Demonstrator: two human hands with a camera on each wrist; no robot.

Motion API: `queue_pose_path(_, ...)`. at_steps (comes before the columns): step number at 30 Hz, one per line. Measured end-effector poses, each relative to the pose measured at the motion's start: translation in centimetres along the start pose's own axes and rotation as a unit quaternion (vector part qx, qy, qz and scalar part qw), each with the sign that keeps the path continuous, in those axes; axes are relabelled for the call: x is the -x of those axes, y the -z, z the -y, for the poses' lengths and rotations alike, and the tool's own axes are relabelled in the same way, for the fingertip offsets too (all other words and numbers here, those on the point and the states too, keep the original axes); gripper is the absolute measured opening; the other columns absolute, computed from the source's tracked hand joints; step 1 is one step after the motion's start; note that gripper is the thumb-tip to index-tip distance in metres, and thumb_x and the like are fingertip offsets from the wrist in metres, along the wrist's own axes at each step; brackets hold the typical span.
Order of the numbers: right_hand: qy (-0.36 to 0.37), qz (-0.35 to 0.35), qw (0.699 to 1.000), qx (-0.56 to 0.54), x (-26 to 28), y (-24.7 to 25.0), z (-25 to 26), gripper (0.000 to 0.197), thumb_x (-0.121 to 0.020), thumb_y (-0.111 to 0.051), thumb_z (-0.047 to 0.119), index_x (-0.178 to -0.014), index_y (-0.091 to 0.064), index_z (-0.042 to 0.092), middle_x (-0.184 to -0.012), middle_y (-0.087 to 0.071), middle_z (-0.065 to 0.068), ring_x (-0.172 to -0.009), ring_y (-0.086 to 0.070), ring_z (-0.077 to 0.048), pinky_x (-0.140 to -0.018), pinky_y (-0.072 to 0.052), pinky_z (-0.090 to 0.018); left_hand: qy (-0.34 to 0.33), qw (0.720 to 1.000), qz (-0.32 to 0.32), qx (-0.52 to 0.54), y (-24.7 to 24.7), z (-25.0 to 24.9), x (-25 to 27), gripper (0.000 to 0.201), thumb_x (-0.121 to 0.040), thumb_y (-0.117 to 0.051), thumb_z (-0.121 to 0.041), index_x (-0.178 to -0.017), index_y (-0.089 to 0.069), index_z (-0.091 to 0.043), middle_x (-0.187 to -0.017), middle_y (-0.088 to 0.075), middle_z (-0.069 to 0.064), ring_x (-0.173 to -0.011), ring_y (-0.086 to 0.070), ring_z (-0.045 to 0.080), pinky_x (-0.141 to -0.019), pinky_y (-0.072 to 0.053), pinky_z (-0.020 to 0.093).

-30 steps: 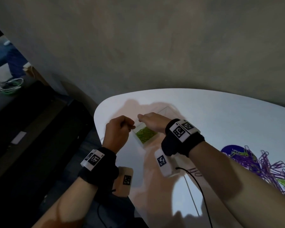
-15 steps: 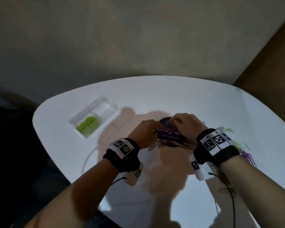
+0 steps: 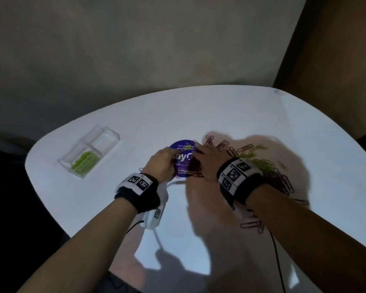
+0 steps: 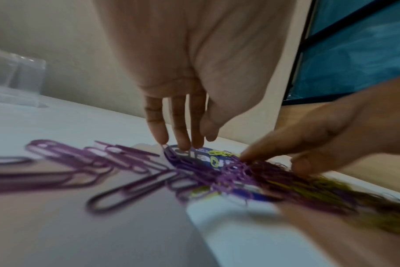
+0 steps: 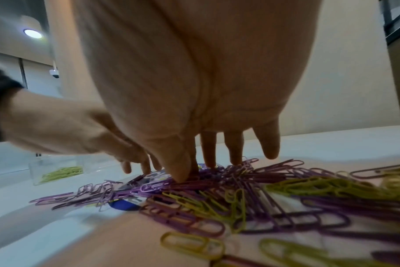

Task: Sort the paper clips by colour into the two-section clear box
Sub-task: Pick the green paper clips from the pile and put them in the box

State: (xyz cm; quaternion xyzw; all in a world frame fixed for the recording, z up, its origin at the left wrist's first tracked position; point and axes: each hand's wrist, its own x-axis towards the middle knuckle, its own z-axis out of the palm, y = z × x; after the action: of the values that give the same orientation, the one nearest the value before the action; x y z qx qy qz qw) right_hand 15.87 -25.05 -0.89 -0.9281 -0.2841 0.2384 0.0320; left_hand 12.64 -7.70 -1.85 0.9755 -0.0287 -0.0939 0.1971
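Both hands work in a heap of purple and yellow-green plastic-coated paper clips [image 3: 260, 163] spread over the middle and right of the white rounded surface [image 3: 220, 106]. The left hand [image 3: 163, 163] reaches down with straight, slightly spread fingers, whose tips [image 4: 183, 140] touch purple clips lying on a round purple printed disc [image 3: 181, 151]. The right hand [image 3: 205, 159] is just beside it, fingers also extended downward; its thumb and forefinger [image 5: 180, 166] come together on purple clips at the disc's right edge, though whether they actually pinch one cannot be told. More clips of both colours trail away to the right, a few lying near the right forearm. The clear two-section plastic box [image 3: 89, 153] stands well apart on the left of the surface; its nearer section holds a small pile of yellow-green clips [image 3: 86, 162].
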Motion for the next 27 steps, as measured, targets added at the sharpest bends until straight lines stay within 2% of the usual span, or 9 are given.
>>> queue_pose_path(1,-0.003,0.012,1.000,0.000,-0.2,0.0,0.0,0.058,-0.092,-0.047,0.025,-0.146,-0.025,0.024,-0.156,-0.013,0.002,-0.144,-0.012,-0.026,-0.114,-0.021,-0.054,0.013,1.000,-0.003,0.006,0.4,-0.3,-0.7,0.037,-0.086,-0.052,-0.006,-0.121,-0.061,-0.012,-0.118,-0.062,0.012,-0.110,-0.056,0.030,-0.093,-0.044,0.034)
queue_pose_path(3,-0.003,0.009,1.000,0.001,-0.3,-0.1,-0.1,0.054,-0.093,-0.047,0.025,-0.144,-0.030,0.022,-0.154,-0.019,-0.001,-0.143,-0.014,-0.025,-0.114,-0.021,-0.053,0.032,0.999,0.001,0.002,0.9,-0.5,-1.9,0.029,-0.089,-0.055,-0.009,-0.117,-0.063,-0.009,-0.114,-0.064,0.014,-0.107,-0.058,0.029,-0.092,-0.045,0.033)
queue_pose_path(6,0.005,-0.005,1.000,0.002,0.7,-0.5,-0.4,0.046,-0.096,-0.043,0.027,-0.141,-0.037,0.020,-0.153,-0.021,-0.003,-0.143,-0.014,-0.025,-0.113,-0.022,-0.049,0.040,0.998,0.023,-0.036,0.7,-0.5,-2.6,0.021,-0.085,-0.065,-0.018,-0.104,-0.067,-0.008,-0.105,-0.064,0.014,-0.098,-0.060,0.031,-0.083,-0.047,0.034)
queue_pose_path(10,0.023,0.003,0.999,-0.028,1.4,-0.7,-0.8,0.038,-0.095,-0.042,0.024,-0.131,-0.050,0.017,-0.147,-0.030,-0.002,-0.139,-0.024,-0.024,-0.113,-0.025,-0.047,0.044,0.999,0.003,-0.031,0.3,-0.1,-3.0,0.011,-0.083,-0.063,-0.013,-0.091,-0.070,-0.010,-0.097,-0.066,0.013,-0.092,-0.061,0.030,-0.079,-0.048,0.034)
queue_pose_path(14,-0.018,-0.096,0.993,-0.073,0.1,0.7,-1.0,0.030,-0.090,-0.043,0.014,-0.115,-0.060,0.010,-0.124,-0.051,-0.009,-0.117,-0.050,-0.029,-0.097,-0.041,-0.041,0.029,0.999,-0.003,-0.014,0.3,0.0,-4.0,0.022,-0.084,-0.062,-0.013,-0.105,-0.066,-0.009,-0.102,-0.064,0.013,-0.097,-0.058,0.029,-0.083,-0.045,0.033)
queue_pose_path(18,-0.077,-0.151,0.981,-0.097,-2.0,2.5,-1.4,0.017,-0.088,-0.052,0.011,-0.098,-0.063,0.005,-0.110,-0.062,-0.015,-0.105,-0.058,-0.034,-0.086,-0.046,-0.038,-0.047,0.998,0.018,-0.024,0.1,-0.3,-5.3,0.044,-0.084,-0.062,-0.013,-0.127,-0.055,-0.010,-0.119,-0.056,0.011,-0.108,-0.054,0.027,-0.093,-0.042,0.033)
queue_pose_path(20,-0.099,-0.144,0.977,-0.120,-2.9,2.6,-1.3,0.016,-0.088,-0.055,0.011,-0.100,-0.063,0.004,-0.112,-0.061,-0.018,-0.106,-0.059,-0.036,-0.084,-0.047,-0.037,-0.075,0.995,0.036,-0.058,0.0,-0.5,-5.8,0.035,-0.085,-0.057,-0.008,-0.120,-0.062,-0.010,-0.117,-0.058,0.011,-0.106,-0.055,0.028,-0.090,-0.044,0.034)
queue_pose_path(23,-0.102,-0.139,0.976,-0.130,-3.7,2.3,-1.1,0.019,-0.090,-0.055,0.011,-0.106,-0.063,0.004,-0.115,-0.060,-0.019,-0.107,-0.059,-0.037,-0.084,-0.048,-0.037,-0.077,0.993,0.033,-0.079,0.0,-0.7,-6.1,0.020,-0.088,-0.054,-0.008,-0.101,-0.069,-0.006,-0.102,-0.061,0.012,-0.096,-0.059,0.031,-0.078,-0.042,0.033)
queue_pose_path(27,-0.097,-0.135,0.975,-0.149,-4.4,1.8,-1.3,0.019,-0.089,-0.055,0.010,-0.105,-0.067,0.005,-0.111,-0.062,-0.020,-0.103,-0.061,-0.037,-0.084,-0.050,-0.038,-0.052,0.993,0.042,-0.101,0.0,-0.7,-6.1,0.020,-0.093,-0.050,-0.013,-0.103,-0.063,-0.002,-0.105,-0.058,0.016,-0.095,-0.057,0.033,-0.078,-0.043,0.033)
